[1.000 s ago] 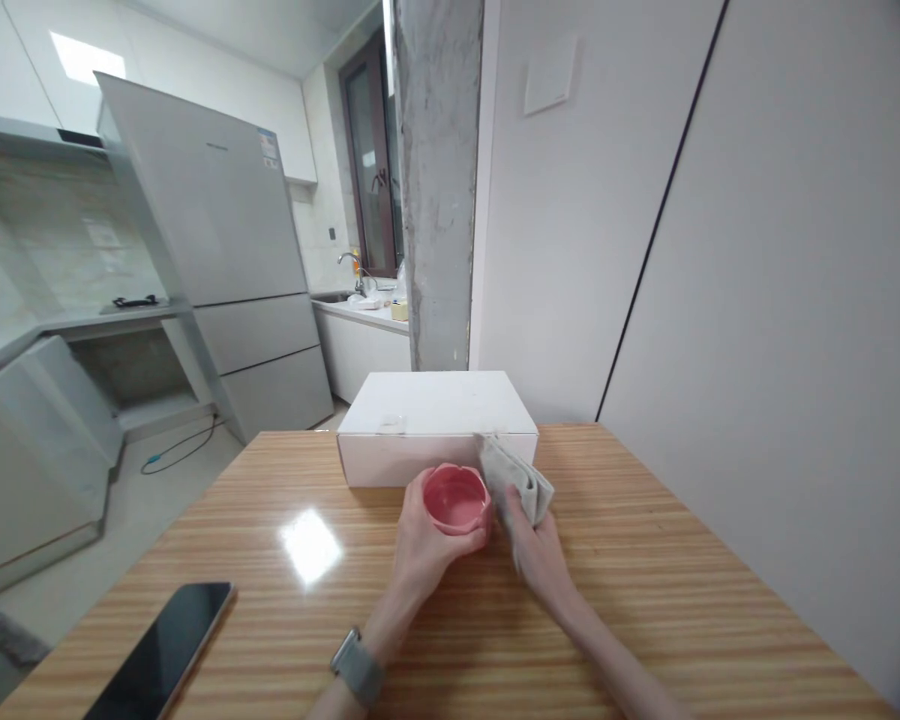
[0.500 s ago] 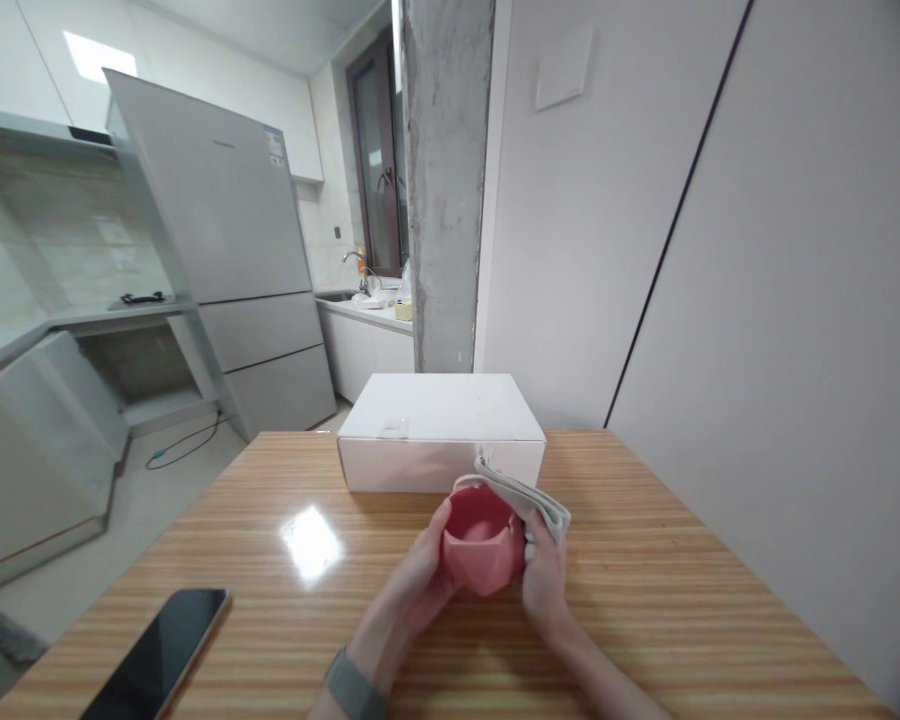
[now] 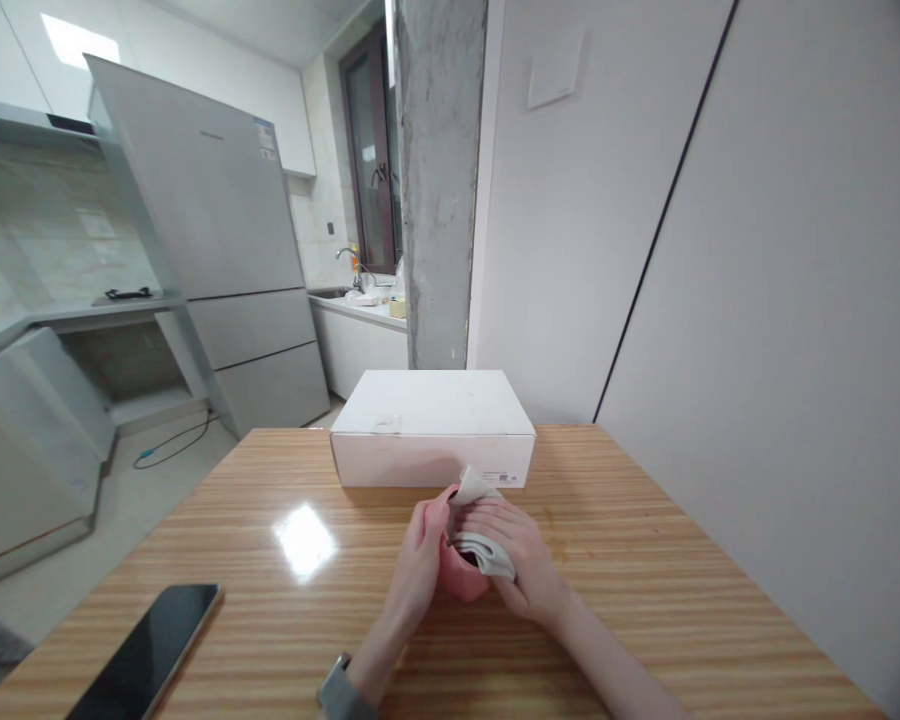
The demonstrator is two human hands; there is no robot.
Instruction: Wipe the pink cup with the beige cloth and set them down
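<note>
My left hand (image 3: 414, 555) is wrapped round a small pink cup (image 3: 461, 580), holding it just above the wooden table (image 3: 645, 590). My right hand (image 3: 521, 565) grips a folded grey cloth (image 3: 476, 520) and presses it over the cup's mouth, so most of the cup is hidden; only its lower side shows between my hands. A watch sits on my left wrist.
A closed white box (image 3: 431, 425) stands right behind my hands at the table's far edge. A black phone (image 3: 146, 655) lies face up at the near left. A white wall runs along the right; a fridge (image 3: 210, 230) and kitchen counters lie beyond the table.
The cup was upright in my left hand with the cloth beside it. It has tilted, and my right hand has brought the cloth over its mouth, covering it.
</note>
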